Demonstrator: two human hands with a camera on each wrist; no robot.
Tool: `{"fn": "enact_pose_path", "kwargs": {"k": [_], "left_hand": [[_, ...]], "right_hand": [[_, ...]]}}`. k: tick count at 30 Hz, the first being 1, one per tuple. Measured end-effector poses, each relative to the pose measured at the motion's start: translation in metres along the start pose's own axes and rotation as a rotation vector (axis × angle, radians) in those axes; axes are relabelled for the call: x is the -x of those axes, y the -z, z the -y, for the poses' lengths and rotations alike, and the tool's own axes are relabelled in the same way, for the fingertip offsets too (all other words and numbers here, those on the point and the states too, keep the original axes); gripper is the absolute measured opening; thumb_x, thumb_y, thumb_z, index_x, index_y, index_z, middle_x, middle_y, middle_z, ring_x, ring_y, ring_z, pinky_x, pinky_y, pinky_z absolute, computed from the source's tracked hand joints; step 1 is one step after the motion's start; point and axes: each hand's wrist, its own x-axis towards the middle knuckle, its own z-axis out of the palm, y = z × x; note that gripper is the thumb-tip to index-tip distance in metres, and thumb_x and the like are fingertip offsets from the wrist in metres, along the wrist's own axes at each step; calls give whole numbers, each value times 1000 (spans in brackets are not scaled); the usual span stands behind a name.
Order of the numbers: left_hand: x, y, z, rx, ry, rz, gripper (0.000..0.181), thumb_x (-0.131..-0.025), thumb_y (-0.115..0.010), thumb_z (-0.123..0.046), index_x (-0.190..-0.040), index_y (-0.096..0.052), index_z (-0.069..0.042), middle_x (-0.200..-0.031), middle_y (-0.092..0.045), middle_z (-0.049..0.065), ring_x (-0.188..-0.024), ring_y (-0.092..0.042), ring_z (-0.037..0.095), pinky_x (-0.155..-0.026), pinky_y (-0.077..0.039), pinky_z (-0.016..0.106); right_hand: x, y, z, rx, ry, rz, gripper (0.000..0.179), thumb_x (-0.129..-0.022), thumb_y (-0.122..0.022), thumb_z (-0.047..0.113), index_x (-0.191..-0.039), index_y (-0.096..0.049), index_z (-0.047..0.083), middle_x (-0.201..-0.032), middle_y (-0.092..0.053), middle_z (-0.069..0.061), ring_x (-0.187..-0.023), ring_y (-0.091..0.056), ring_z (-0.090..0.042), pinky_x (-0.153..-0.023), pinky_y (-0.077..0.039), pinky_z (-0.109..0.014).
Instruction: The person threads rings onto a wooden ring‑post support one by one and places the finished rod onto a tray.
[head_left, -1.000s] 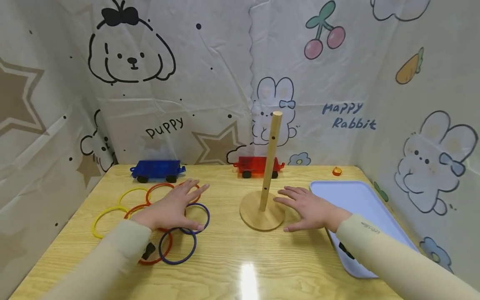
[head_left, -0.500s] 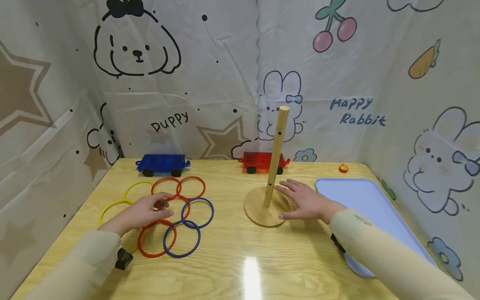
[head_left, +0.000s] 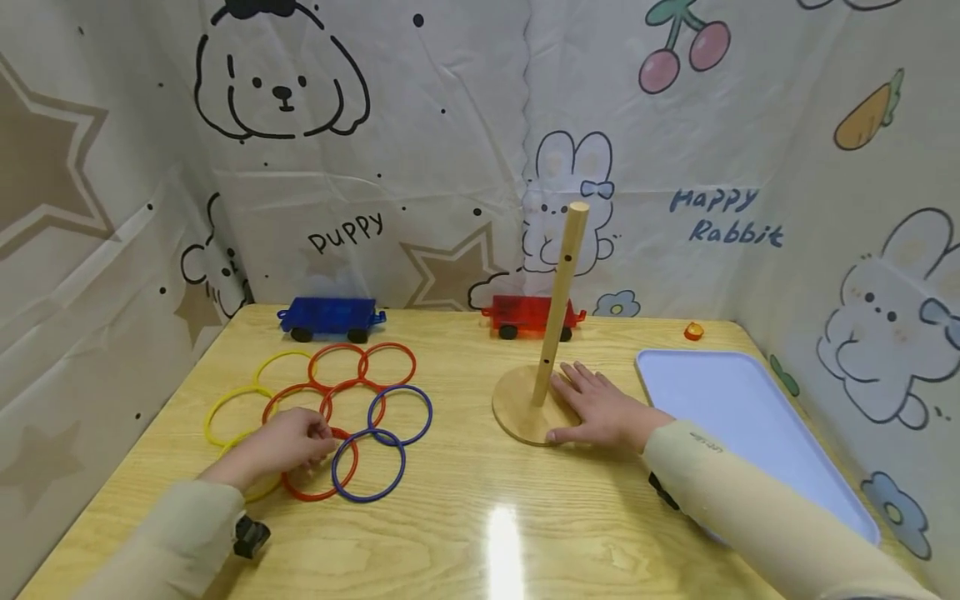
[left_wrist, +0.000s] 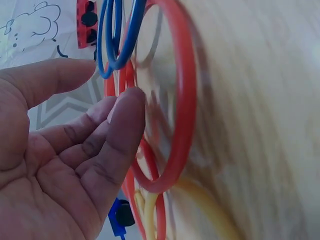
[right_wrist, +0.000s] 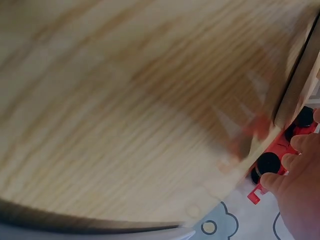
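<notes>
My left hand (head_left: 277, 446) hovers over the near red ring (left_wrist: 186, 90), fingers bent. In the left wrist view a gap shows between thumb and index finger, with the ring beyond the fingertips. Two overlapping blue rings (head_left: 368, 500) lie just right of that ring. My right hand (head_left: 600, 408) rests, fingers spread, on the right side of a round wooden base (head_left: 516, 400). From that base rises a wooden post (head_left: 562, 292), near my right fingertips. Only part of my right hand (right_wrist: 302, 190) shows in the right wrist view.
More red rings (head_left: 337, 345) and several yellow rings (head_left: 207, 417) lie on the left of the table. A blue toy wagon (head_left: 333, 315) and a red toy wagon (head_left: 513, 311) stand at the back. A lavender tray (head_left: 712, 400) lies right, a small orange object (head_left: 693, 332) behind it.
My left hand has drawn back from above the middle rings to the near red ring, its fingers bending. My right hand has moved left from beside the base onto it.
</notes>
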Motion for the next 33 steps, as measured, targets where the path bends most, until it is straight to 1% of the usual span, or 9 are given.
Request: {"fn": "enact_pose_path", "kwargs": {"k": [5, 8, 11, 14, 17, 22, 25, 28, 33], "left_hand": [[-1, -5, 3, 22, 29, 20, 8, -92, -73, -5, -92, -66, 1, -79, -64, 5, -70, -59, 19, -64, -54, 34], [0, -8, 3, 40, 30, 17, 11, -89, -76, -5, -93, -67, 2, -81, -65, 5, -71, -59, 19, -64, -54, 34], [0, -10, 2, 48, 31, -1, 14, -88, -79, -6, -92, -68, 1, -80, -64, 5, -70, -59, 18, -63, -53, 33], [-1, -12, 1, 75, 35, -2, 13, -88, -77, -5, -93, -68, 3, -81, -64, 5, -71, -59, 18, -63, -53, 33], [-1, -13, 4, 142, 42, 10, 14, -89, -76, -4, -97, -69, 5, -83, -66, 6, -72, -62, 18, -64, -56, 33], [1, -10, 11, 318, 41, 85, 22, -93, -70, -1, -109, -66, 13, -91, -70, 9, -80, -68, 19, -71, -60, 33], [2, -9, 14, 394, 65, 117, 26, -95, -68, 1, -115, -64, 15, -92, -71, 10, -82, -69, 19, -73, -62, 33], [3, -10, 14, 413, 90, 124, 27, -95, -69, 0, -116, -64, 15, -91, -71, 10, -80, -70, 19, -71, -62, 33], [3, -13, 11, 387, 104, 101, 25, -93, -70, 0, -114, -65, 14, -90, -71, 10, -78, -69, 19, -68, -62, 32]], "right_hand": [[-2, -5, 0, -25, -13, -6, 108, -92, -59, 73, -165, -17, 5, -170, -7, -23, -155, -3, -43, -124, -8, -60], [-3, -10, 0, -41, -17, -8, 110, -93, -57, 73, -164, -14, 1, -169, -5, -24, -155, -3, -44, -124, -9, -61], [-2, -14, 0, -33, -27, -12, 109, -95, -53, 72, -164, -11, -2, -169, -5, -26, -155, -3, -43, -123, -10, -61], [0, -17, 0, -29, -29, -24, 109, -96, -53, 72, -163, -11, -4, -168, -5, -27, -155, -3, -44, -123, -10, -62], [2, -17, 1, -38, -27, -29, 110, -96, -55, 72, -162, -11, -5, -168, -5, -28, -155, -3, -44, -123, -10, -62], [6, -15, -2, -56, -34, -23, 115, -93, -59, 72, -161, -11, -8, -168, -4, -29, -154, -3, -46, -122, -10, -64], [6, -16, -4, -53, -48, -22, 117, -92, -61, 72, -161, -11, -9, -168, -4, -30, -154, -4, -46, -122, -10, -65], [4, -16, -6, -46, -57, -16, 119, -91, -60, 74, -161, -9, -8, -168, -3, -28, -155, -3, -44, -122, -9, -64], [2, -18, -5, -17, -64, -14, 118, -92, -56, 76, -161, -10, -8, -169, -4, -27, -155, -5, -43, -123, -9, -63]]}}
